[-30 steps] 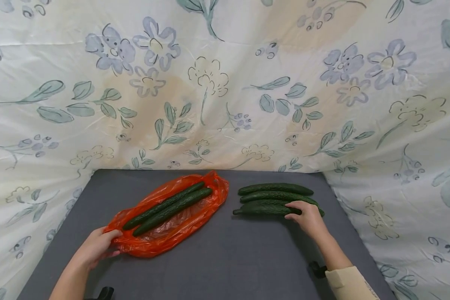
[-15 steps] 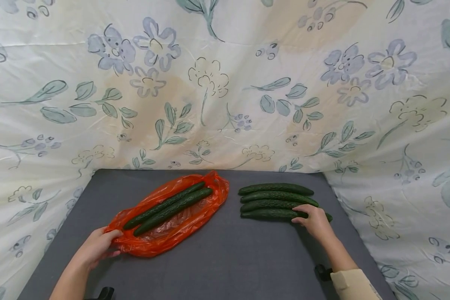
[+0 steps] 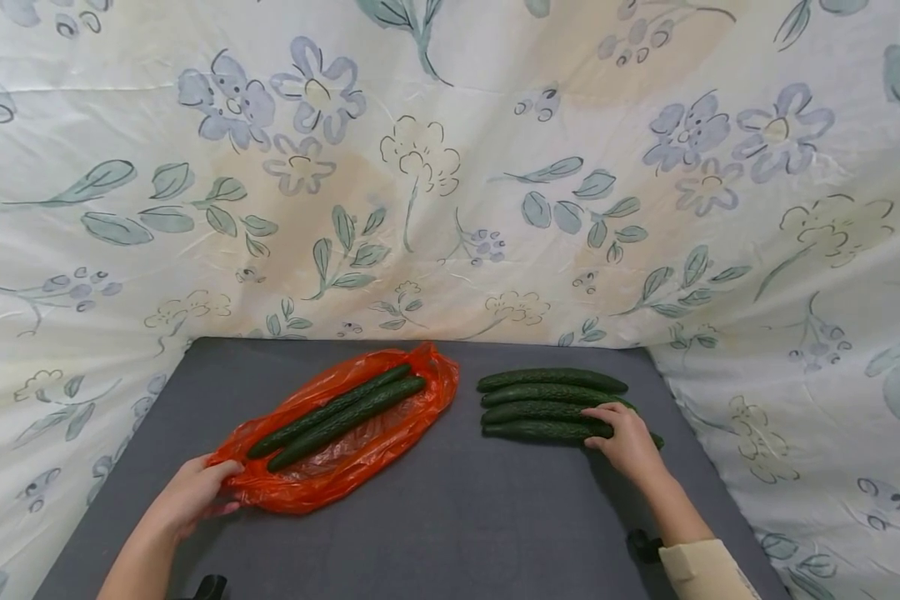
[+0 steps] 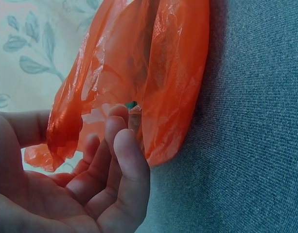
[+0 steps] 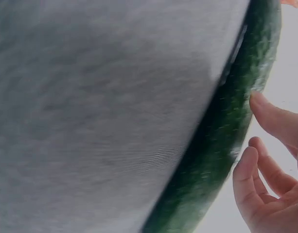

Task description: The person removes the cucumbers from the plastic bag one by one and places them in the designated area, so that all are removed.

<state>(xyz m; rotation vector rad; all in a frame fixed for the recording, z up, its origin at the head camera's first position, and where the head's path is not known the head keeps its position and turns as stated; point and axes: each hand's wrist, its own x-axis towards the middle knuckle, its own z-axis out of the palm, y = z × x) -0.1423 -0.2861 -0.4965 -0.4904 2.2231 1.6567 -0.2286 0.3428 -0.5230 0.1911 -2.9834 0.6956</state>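
My left hand (image 3: 198,493) grips the left edge of an orange-red plastic bag (image 3: 300,500). In the left wrist view a fold of the bag (image 4: 66,126) lies between thumb and fingers. Two cucumbers (image 3: 348,422) rest in the bag's wide mouth. On the right, several more cucumbers (image 3: 555,393) lie side by side in a row. My right hand (image 3: 628,443) is over the right part of the nearest cucumber (image 3: 532,430), thumb and finger spread on either side. In the right wrist view its fingers are loosely bent beside the cucumber (image 5: 221,136), and one fingertip touches its edge.
A dark grey cloth (image 3: 435,517) covers the table. Floral fabric (image 3: 450,208) rises behind and on both sides. Black devices (image 3: 645,546) sit at the wrists. A strip of grey surface separates the bag from the cucumber row.
The nearest cucumber has shifted right, its left end now in line with the others. My right hand moved right with it, then its fingertips spread apart. The left hand stays on the bag.
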